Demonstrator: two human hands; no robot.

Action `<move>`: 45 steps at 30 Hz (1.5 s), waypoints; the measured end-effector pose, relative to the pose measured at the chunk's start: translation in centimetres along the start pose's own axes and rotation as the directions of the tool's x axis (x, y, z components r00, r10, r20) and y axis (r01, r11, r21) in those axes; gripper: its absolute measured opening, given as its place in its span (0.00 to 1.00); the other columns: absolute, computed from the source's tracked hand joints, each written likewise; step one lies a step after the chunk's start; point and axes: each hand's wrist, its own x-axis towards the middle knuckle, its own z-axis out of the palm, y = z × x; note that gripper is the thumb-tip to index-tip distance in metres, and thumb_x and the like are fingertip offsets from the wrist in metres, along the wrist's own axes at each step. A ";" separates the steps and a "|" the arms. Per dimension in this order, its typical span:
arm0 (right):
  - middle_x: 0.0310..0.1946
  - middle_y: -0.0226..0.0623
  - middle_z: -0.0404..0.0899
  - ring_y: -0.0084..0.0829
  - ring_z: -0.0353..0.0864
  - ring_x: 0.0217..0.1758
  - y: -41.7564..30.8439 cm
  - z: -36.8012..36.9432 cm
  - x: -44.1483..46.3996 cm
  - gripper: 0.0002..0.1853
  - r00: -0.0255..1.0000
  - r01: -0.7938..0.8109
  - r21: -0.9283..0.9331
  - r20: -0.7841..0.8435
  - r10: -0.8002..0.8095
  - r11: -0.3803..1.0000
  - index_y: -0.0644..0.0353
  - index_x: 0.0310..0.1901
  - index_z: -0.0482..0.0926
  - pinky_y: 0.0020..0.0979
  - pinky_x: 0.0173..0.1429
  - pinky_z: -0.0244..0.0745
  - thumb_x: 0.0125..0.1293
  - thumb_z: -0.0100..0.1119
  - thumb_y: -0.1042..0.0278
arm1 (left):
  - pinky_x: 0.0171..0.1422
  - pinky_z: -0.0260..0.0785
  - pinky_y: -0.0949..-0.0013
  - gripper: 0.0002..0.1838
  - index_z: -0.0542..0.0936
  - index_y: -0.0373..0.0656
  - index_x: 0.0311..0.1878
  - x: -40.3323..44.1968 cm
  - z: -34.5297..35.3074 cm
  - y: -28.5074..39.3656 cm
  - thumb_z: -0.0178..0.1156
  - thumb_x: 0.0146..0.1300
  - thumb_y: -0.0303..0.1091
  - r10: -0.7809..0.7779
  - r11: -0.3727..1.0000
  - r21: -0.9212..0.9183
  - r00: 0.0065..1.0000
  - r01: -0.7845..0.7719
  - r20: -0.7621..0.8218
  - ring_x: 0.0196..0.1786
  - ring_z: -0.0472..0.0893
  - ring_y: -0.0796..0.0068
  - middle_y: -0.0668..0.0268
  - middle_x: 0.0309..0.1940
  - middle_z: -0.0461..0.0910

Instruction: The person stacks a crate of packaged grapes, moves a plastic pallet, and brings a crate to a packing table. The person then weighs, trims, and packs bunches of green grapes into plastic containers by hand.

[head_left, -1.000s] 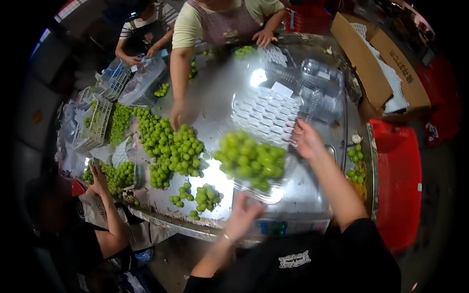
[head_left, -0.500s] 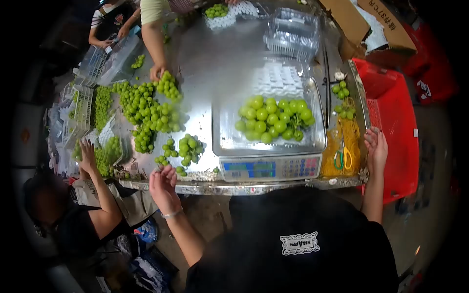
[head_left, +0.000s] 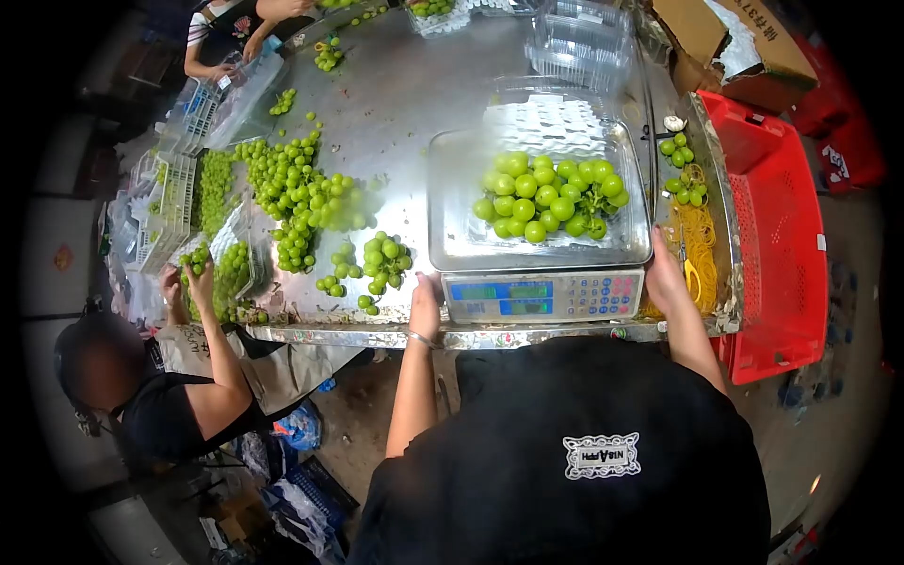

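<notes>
A digital weighing scale (head_left: 543, 297) stands at the table's front edge, its metal pan (head_left: 443, 226) on top. On the pan lies a clear plastic box with white padding (head_left: 541, 122) and a bunch of green grapes (head_left: 551, 193). My left hand (head_left: 426, 306) grips the scale's left side, with part of its fingers hidden. On the opposite side my right hand (head_left: 667, 281) is closed around the right edge, its fingertips mostly out of sight. Smaller grape bunches (head_left: 384, 264) lie just left of the scale.
A large grape pile (head_left: 297, 193) covers the table's left part. Clear plastic boxes (head_left: 579, 42) are stacked at the back. Right of the scale are yellow-handled scissors (head_left: 693, 281) on rubber bands (head_left: 702, 240), then a red crate (head_left: 777, 226). A co-worker's hands (head_left: 193, 282) hold grapes at left.
Both my hands have moved inward from beside the scale to its two sides. The co-worker at left has picked up some grapes; the far co-worker's arm has drawn back. The view has shifted.
</notes>
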 end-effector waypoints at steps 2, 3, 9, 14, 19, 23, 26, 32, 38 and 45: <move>0.48 0.36 0.71 0.28 0.68 0.50 0.7 -0.3 0.6 0.23 0.997 -0.041 0.138 0.073 0.031 0.990 0.62 0.52 0.67 0.30 0.57 0.60 0.67 0.37 0.51 | 0.50 0.66 0.69 0.40 0.70 0.32 0.50 -0.1 0.2 -0.6 0.26 0.62 0.63 0.002 1.000 -0.025 1.000 -0.002 -0.001 0.45 0.75 0.69 0.58 0.43 0.76; 0.48 0.36 0.71 0.28 0.68 0.51 0.8 -0.8 0.9 0.22 0.997 -0.032 0.141 0.068 0.022 0.989 0.62 0.52 0.67 0.29 0.57 0.60 0.67 0.38 0.52 | 0.52 0.65 0.68 0.40 0.69 0.32 0.51 0.4 -0.5 -1.9 0.26 0.62 0.63 -0.027 1.000 -0.004 0.998 0.027 0.051 0.47 0.75 0.68 0.58 0.45 0.75; 0.50 0.37 0.70 0.30 0.67 0.54 1.2 -2.2 1.8 0.23 0.997 -0.043 0.122 0.066 0.035 0.992 0.63 0.53 0.67 0.31 0.59 0.58 0.68 0.37 0.52 | 0.60 0.59 0.64 0.38 0.63 0.31 0.57 -1.1 0.6 1.7 0.25 0.64 0.59 -0.069 0.997 -0.014 0.980 0.073 0.186 0.54 0.70 0.64 0.55 0.51 0.70; 0.41 0.39 0.74 0.32 0.72 0.44 1.8 -10.0 4.0 0.18 0.982 0.187 -0.422 0.055 -0.181 0.887 0.65 0.48 0.71 0.34 0.49 0.66 0.67 0.40 0.59 | 0.53 0.65 0.67 0.24 0.70 0.31 0.51 -0.3 -0.6 0.8 0.35 0.67 0.44 0.002 1.000 0.002 0.990 -0.003 0.140 0.47 0.74 0.70 0.57 0.46 0.73; 0.39 0.50 0.70 0.49 0.70 0.43 0.7 -13.7 2.0 0.14 0.766 0.162 -0.976 0.215 -0.605 -0.143 0.66 0.45 0.68 0.39 0.47 0.66 0.55 0.49 0.77 | 0.39 0.66 0.63 0.08 0.75 0.40 0.32 1.2 -3.9 2.6 0.61 0.48 0.31 0.572 0.521 0.853 0.737 0.013 -0.361 0.35 0.72 0.59 0.58 0.32 0.72; 0.38 0.51 0.69 0.52 0.68 0.43 0.3 -11.5 1.3 0.19 0.811 0.095 -0.971 0.203 -0.548 -0.219 0.66 0.46 0.65 0.42 0.48 0.64 0.50 0.54 0.77 | 0.39 0.66 0.59 0.08 0.75 0.42 0.28 4.0 -6.1 0.5 0.61 0.43 0.28 0.438 0.406 0.902 0.834 0.148 -0.335 0.38 0.72 0.55 0.57 0.35 0.71; 0.39 0.53 0.69 0.53 0.69 0.44 1.2 -11.8 2.2 0.20 0.777 0.111 -0.976 0.201 -0.596 -0.185 0.65 0.46 0.66 0.43 0.46 0.65 0.49 0.55 0.76 | 0.38 0.67 0.60 0.05 0.76 0.42 0.29 3.6 -6.2 0.9 0.59 0.45 0.27 0.530 0.468 0.883 0.788 0.034 -0.312 0.35 0.73 0.55 0.56 0.34 0.72; 0.37 0.56 0.70 0.54 0.71 0.42 0.5 -8.6 -0.3 0.24 0.914 0.023 -0.999 0.039 -0.403 -0.046 0.65 0.50 0.66 0.43 0.46 0.66 0.46 0.55 0.79 | 0.25 0.68 0.77 0.06 0.75 0.32 0.30 2.1 -7.5 2.9 0.55 0.56 0.27 0.213 0.976 0.155 0.783 -0.150 -0.585 0.20 0.74 0.80 0.65 0.20 0.76; 0.24 0.37 0.74 0.27 0.73 0.25 0.9 -13.1 1.0 0.21 0.937 0.189 -0.862 0.016 -0.348 0.470 0.68 0.47 0.70 0.27 0.29 0.67 0.48 0.58 0.78 | 0.23 0.69 0.78 0.06 0.74 0.38 0.30 1.8 -8.0 0.2 0.58 0.57 0.31 -0.173 0.975 -0.199 0.892 0.096 -0.417 0.21 0.75 0.79 0.69 0.18 0.73; 0.20 0.29 0.72 0.17 0.69 0.17 -4.6 -10.7 -4.0 0.15 0.988 0.051 -0.534 -0.098 -0.122 0.844 0.66 0.46 0.71 0.17 0.21 0.63 0.57 0.55 0.73 | 0.28 0.70 0.80 0.03 0.75 0.38 0.34 1.0 -6.5 4.3 0.55 0.57 0.26 -0.102 0.916 -0.399 0.943 -0.035 -0.317 0.24 0.75 0.82 0.69 0.23 0.76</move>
